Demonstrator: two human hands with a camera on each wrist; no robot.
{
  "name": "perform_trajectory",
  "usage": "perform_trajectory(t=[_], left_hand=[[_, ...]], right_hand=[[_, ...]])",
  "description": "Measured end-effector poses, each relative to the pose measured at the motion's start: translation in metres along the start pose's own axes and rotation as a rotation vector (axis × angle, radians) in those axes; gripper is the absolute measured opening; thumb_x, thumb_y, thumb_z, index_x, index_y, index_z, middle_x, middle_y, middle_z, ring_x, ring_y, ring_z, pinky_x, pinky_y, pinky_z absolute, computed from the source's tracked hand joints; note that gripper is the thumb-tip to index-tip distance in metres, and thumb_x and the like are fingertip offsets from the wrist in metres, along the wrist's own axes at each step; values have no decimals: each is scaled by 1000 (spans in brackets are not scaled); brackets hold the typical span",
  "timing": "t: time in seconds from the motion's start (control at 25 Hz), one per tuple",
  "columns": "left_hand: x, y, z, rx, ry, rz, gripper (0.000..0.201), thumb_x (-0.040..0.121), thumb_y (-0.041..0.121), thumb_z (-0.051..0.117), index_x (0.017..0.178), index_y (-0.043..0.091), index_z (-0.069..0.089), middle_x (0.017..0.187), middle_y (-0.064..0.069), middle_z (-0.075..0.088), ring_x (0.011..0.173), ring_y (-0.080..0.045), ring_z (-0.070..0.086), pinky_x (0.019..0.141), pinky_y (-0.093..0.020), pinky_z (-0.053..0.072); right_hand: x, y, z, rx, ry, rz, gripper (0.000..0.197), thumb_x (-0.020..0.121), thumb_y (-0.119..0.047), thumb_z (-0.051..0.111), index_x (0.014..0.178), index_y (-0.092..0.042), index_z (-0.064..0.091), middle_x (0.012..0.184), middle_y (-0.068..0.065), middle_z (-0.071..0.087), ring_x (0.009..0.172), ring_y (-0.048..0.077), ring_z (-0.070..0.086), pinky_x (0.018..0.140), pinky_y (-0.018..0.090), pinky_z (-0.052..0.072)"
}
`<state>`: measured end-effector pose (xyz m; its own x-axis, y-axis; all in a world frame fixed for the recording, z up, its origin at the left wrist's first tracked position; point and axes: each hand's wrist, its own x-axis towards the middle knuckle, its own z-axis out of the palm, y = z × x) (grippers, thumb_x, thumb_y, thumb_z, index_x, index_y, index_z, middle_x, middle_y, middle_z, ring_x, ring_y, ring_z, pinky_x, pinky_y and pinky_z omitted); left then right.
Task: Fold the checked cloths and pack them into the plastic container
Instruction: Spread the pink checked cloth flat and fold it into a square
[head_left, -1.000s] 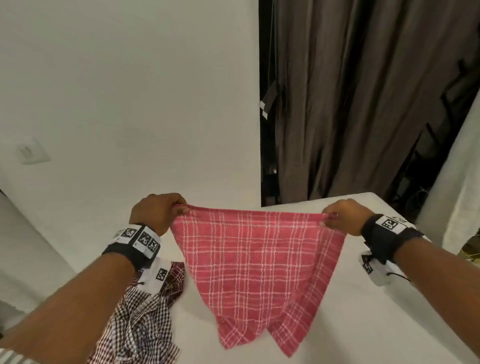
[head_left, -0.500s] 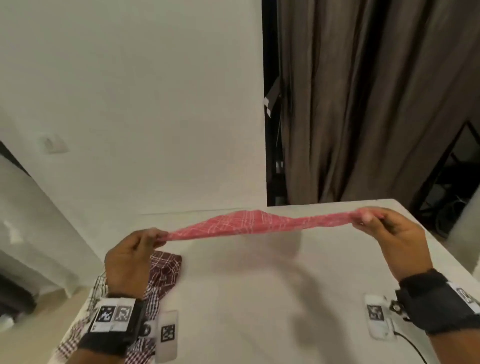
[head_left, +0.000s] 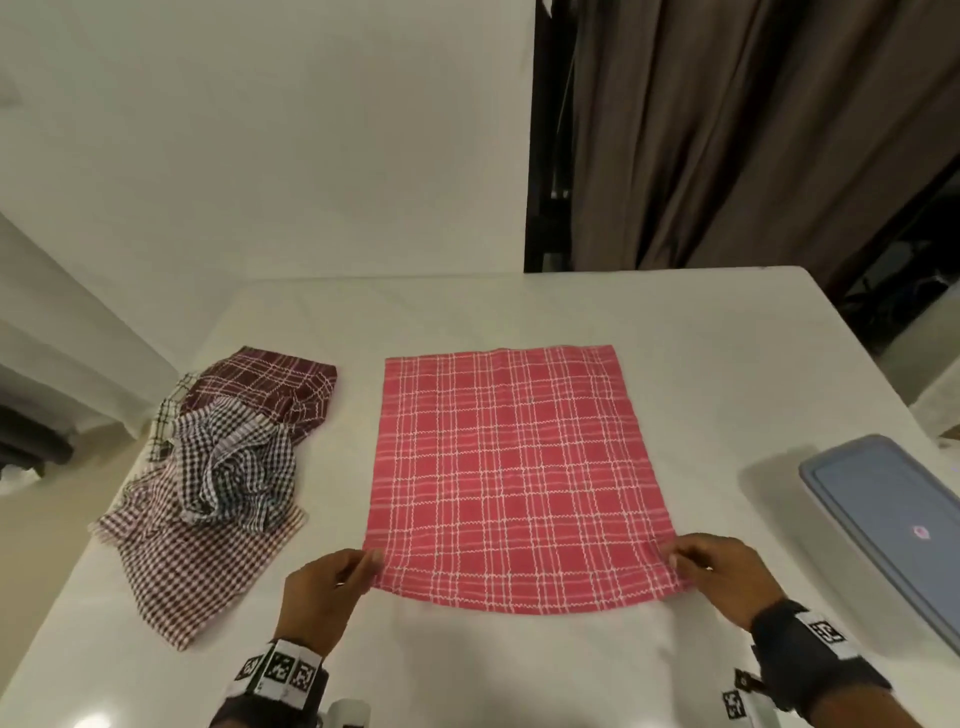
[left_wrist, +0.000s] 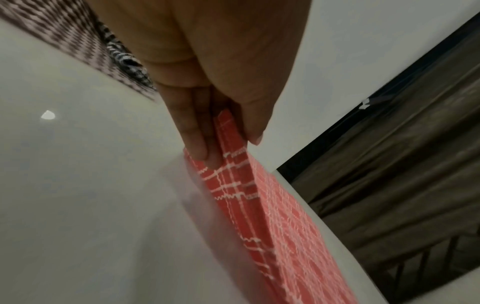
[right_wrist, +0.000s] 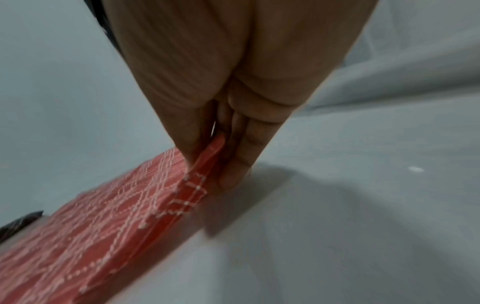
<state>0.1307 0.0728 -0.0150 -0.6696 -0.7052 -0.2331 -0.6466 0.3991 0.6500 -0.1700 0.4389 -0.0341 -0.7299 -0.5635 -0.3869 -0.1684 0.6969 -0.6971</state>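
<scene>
Dim warm indoor light; wrist views motion-blurred; head view edges warped

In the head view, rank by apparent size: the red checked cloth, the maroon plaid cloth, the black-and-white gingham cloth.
1. Red checked cloth, spread flat: clearly largest.
2. and 3. Black-and-white gingham cloth and maroon plaid cloth: both crumpled in the pile, looking about alike; true sizes unsure.

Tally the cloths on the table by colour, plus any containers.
Red checked cloth, spread flat, near corners pinched by the left hand and right hand: 1
Dark maroon plaid cloth: 1
Black-and-white gingham cloth: 1
Brown-and-white checked cloth: 1
Blue-lidded plastic container: 1
Total: 5
</scene>
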Motion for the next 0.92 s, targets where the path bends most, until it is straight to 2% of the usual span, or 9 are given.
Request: perform_trajectory(t=[0.2,0.28,0.32,0.44,0.52,0.6,0.72,0.8,0.92], left_hand=[[-31,-38,14,29,-227,-113,21,87,48,65,74,34,73,71,17,73,56,-3,67,63,-28,57],[-30,-42,10,136,-224,-87,16,86,52,64,76,41,70,78,22,73,61,1,66,65,-27,57],[-22,-41,8,193,-202,-61,15,86,54,62,79,42,68,84,24,72,65,3,65,70,-26,57],[14,-14,10,274,-188,84,25,87,57,59,109,44,61,115,24,65,85,6,64,79,-22,57],[49,12,29,392,-237,261,55,87,59,57,137,39,44,147,16,44,128,-4,49,105,-32,47],[84,43,55,543,-339,390,90,85,61,58,155,26,13,163,7,4,150,-15,8,122,-40,17],[118,67,91,775,-483,471,107,84,72,36,152,12,-21,157,-8,-30,147,-27,-23,123,-45,-3],[125,52,99,789,-516,442,110,80,81,20,149,9,-26,155,-12,-34,147,-29,-25,123,-47,-3],[124,17,81,669,-428,323,116,75,93,18,150,17,-27,157,-4,-33,147,-23,-26,122,-46,-5]], right_hand=[[-24,16,17,-78,-198,86,16,89,-18,68,86,-34,71,97,-12,71,86,4,68,78,18,55],[-24,3,11,-196,-283,90,13,87,-51,59,84,-42,68,92,-17,71,83,2,66,76,16,53],[-18,-6,8,-240,-290,67,31,79,-68,50,86,-43,68,94,-19,70,84,0,65,78,16,52],[15,-49,21,-349,-243,-111,57,79,-73,48,129,-46,51,136,-24,48,123,0,48,109,34,41],[48,-89,50,-456,-273,-271,91,77,-73,53,152,-41,13,156,-18,16,145,11,14,119,41,15],[85,-128,89,-599,-315,-390,120,68,-79,56,152,-31,-14,159,-8,-16,145,16,-15,118,40,-4],[128,-149,137,-728,-375,-429,142,57,-88,57,149,-18,-26,155,4,-33,142,26,-30,118,47,-13],[139,-141,148,-740,-396,-391,144,56,-93,52,148,-17,-28,155,4,-36,142,26,-33,119,52,-9],[137,-112,122,-762,-387,-362,139,56,-99,42,146,-23,-32,154,1,-38,141,22,-36,117,55,-14]])
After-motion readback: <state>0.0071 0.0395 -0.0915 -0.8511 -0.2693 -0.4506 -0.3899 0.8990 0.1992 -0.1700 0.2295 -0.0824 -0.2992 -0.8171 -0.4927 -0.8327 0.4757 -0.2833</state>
